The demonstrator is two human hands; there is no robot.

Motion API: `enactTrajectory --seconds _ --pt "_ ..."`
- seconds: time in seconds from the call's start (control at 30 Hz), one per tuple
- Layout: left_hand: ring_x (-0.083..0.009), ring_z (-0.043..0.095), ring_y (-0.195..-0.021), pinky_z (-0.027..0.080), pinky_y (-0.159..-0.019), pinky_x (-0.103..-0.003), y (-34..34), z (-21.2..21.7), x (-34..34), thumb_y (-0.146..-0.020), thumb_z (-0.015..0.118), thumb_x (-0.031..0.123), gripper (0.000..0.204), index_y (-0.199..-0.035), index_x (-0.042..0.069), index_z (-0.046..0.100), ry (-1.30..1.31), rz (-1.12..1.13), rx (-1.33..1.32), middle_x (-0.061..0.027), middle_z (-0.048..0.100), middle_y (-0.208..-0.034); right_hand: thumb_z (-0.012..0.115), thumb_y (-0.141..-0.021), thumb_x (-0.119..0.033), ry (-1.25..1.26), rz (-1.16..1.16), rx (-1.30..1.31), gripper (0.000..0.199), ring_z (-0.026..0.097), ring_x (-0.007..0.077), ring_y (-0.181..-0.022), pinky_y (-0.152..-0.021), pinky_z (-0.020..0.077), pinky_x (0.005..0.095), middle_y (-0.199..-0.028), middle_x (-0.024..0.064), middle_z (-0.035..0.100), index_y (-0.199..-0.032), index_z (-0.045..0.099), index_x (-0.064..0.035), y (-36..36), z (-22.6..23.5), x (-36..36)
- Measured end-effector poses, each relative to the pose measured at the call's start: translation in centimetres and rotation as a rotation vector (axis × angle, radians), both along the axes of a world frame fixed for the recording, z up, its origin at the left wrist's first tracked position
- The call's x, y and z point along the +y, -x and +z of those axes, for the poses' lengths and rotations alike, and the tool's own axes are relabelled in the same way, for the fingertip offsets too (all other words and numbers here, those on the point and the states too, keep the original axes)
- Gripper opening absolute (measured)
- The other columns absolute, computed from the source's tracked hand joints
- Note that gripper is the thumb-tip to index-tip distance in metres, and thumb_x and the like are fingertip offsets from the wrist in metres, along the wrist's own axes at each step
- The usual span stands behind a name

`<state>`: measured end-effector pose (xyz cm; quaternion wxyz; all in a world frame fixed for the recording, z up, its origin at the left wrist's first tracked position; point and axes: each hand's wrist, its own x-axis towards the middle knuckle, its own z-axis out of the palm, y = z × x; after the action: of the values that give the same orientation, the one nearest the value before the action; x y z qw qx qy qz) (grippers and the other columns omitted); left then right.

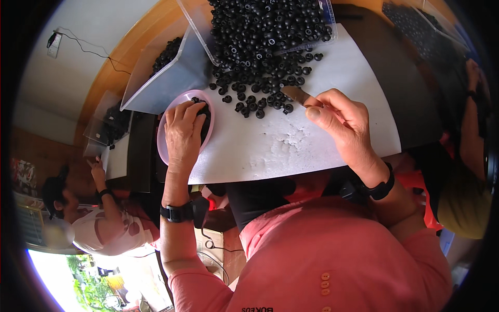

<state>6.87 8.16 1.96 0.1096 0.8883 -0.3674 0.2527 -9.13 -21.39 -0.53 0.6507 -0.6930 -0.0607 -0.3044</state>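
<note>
My right hand (345,122) pinches a small knife between thumb and fingers. Its short brown-grey blade (295,93) points left, over the near edge of the scattered small round black parts (260,106), which look like plastic or rubber caps with a hole. Over a pink oval bowl (162,148) at the left edge of the work surface, my left hand (182,130) has its fingers curled down inside the rim, against black parts (205,120) in there. Whatever its fingertips may hold is hidden.
A clear tub (332,34) spills a heap of black parts onto the white work surface (358,78). Beside it leans a grey translucent bin (171,75) with more. A person (106,223) works at the left; another person's arm (470,119) shows at the right.
</note>
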Motion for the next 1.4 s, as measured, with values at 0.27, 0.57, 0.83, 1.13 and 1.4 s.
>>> enactTrajectory --seconds 0.27,0.57,0.83,1.13,1.4 --pt "-0.0311 0.061 -0.113 0.047 -0.096 -0.044 -1.6 -0.7 1.5 -0.092 0.069 0.015 0.018 -0.108 0.008 0.072 -0.131 0.186 0.020 -0.0063 0.067 -0.119 0.075 -0.095 -0.014 0.003 0.021 -0.009 0.021 0.052 0.0031 -0.064 -0.057 0.0409 0.0211 -0.071 0.0000 0.062 -0.089 0.064 0.0024 -0.1 -0.4 -0.3" --pt "-0.0315 0.058 -0.119 0.046 -0.099 -0.047 -1.1 -0.1 1.0 -0.094 0.067 0.018 0.028 -0.121 0.014 0.071 -0.182 0.072 -0.036 -0.0068 0.065 -0.124 0.076 -0.095 -0.016 -0.001 0.042 -0.029 0.023 0.053 0.0046 -0.064 -0.057 0.0426 0.0223 -0.071 0.0019 0.063 -0.088 0.064 0.0028 -0.2 -0.7 -0.3" --pt "-0.0311 0.061 -0.109 0.049 -0.091 -0.046 -2.1 -0.2 2.3 -0.089 0.072 0.013 0.023 -0.112 0.010 0.072 -0.108 0.110 -0.067 -0.0082 0.066 -0.116 0.076 -0.094 -0.015 -0.034 0.054 -0.041 0.023 0.051 0.0047 -0.063 -0.056 0.0422 0.0222 -0.070 0.0015 0.061 -0.087 0.063 0.0027 -0.1 -0.5 -0.1" --pt "-0.0297 0.063 -0.085 0.052 -0.075 -0.038 4.4 -1.0 -7.1 -0.081 0.077 0.000 0.015 -0.094 0.001 0.069 0.148 -0.183 0.089 -0.0107 0.065 -0.090 0.076 -0.094 -0.016 -0.029 0.039 -0.058 0.024 0.048 0.0041 -0.060 -0.054 0.0397 0.0231 -0.066 0.0003 0.057 -0.085 0.062 0.0019 -0.2 -0.7 -0.1" --pt "-0.0343 0.063 -0.092 0.053 -0.075 -0.045 2.5 -2.7 -8.5 -0.082 0.073 0.004 0.018 -0.099 0.000 0.067 -0.100 -0.020 -0.030 -0.0129 0.063 -0.094 0.076 -0.094 -0.017 0.009 0.030 -0.059 0.025 0.044 0.0038 -0.058 -0.052 0.0361 0.0236 -0.062 -0.0012 0.052 -0.084 0.062 0.0007 -0.1 -0.6 -0.2"
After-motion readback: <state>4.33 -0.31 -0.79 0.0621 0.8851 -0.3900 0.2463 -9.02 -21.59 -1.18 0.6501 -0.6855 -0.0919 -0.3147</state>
